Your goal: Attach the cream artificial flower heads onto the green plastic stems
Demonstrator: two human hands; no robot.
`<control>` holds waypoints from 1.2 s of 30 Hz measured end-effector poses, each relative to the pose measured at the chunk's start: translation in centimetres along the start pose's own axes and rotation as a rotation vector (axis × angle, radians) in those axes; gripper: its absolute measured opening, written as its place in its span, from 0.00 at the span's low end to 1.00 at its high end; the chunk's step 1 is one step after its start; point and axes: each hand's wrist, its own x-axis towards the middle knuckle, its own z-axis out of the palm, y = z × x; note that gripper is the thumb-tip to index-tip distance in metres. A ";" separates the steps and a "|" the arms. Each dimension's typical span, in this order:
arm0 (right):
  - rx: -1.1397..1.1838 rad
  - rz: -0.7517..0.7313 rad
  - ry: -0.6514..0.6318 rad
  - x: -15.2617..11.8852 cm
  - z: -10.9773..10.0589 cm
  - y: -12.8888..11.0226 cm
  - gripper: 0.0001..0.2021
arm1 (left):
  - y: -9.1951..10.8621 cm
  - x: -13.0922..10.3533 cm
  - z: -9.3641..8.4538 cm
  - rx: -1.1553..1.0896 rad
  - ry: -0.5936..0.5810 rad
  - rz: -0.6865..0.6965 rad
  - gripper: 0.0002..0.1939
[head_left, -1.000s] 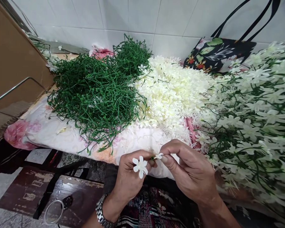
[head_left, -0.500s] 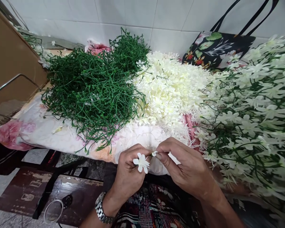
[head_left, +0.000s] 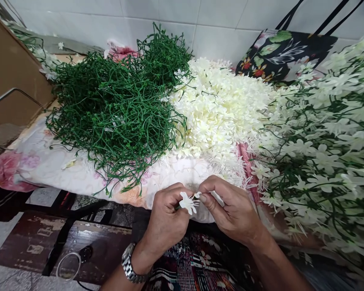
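My left hand (head_left: 171,210), with a metal watch at its wrist, is closed round a green stem that is mostly hidden by the fingers. A white artificial flower (head_left: 188,203) sticks out at its thumb side. Close by on the right, my right hand (head_left: 230,208) pinches a small white blossom (head_left: 197,195) between thumb and forefinger, touching or almost touching the stem tip. Beyond the hands lie a heap of green plastic stems (head_left: 115,109) and a pile of loose white flower heads (head_left: 221,109).
Finished-looking white flower sprays (head_left: 327,161) are massed at the right. A black floral bag (head_left: 286,54) leans on the tiled wall. A cardboard box (head_left: 15,68) stands at the left. Below the cloth-covered surface (head_left: 48,165) is a worn brown board (head_left: 100,250).
The white flower at my left hand has turned and shifted slightly right and up. My right hand stays pinched on the small blossom. The whole view has tilted a little.
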 end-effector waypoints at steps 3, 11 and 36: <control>0.019 0.009 0.005 0.0 0.2 0.1 0.05 | -0.1 0.0 0.0 0.051 -0.005 0.025 0.13; 0.029 -0.003 0.057 -0.4 1.3 0.3 0.05 | -0.5 0.2 0.3 0.219 -0.002 0.105 0.10; 0.023 0.016 0.076 -1.1 -0.7 -1.0 0.06 | -0.2 -0.2 0.1 0.095 0.037 0.184 0.10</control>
